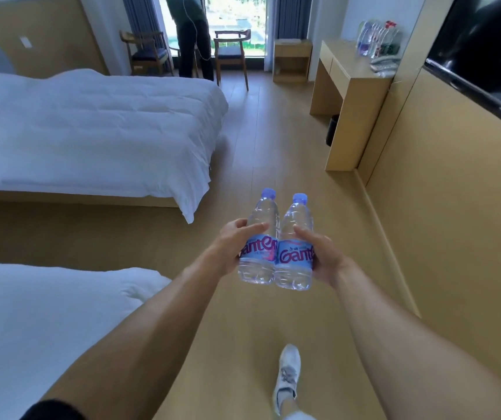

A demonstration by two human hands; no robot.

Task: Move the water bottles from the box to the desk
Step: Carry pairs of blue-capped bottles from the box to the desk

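Observation:
Two clear water bottles with blue caps and blue-pink labels are held side by side in front of me above the floor. My left hand (231,247) grips the left bottle (259,237) around its label. My right hand (321,256) grips the right bottle (294,247) the same way. Both bottles stand nearly upright and touch each other. The wooden desk (346,74) stands far ahead on the right against the wall, with several water bottles (377,39) standing on its back part. No box is in view.
Two beds with white covers lie on the left, one far (91,131) and one near (46,313). A person (191,34) stands by the window between two chairs. A television (485,50) hangs on the right wall. A dark bin (332,130) sits under the desk.

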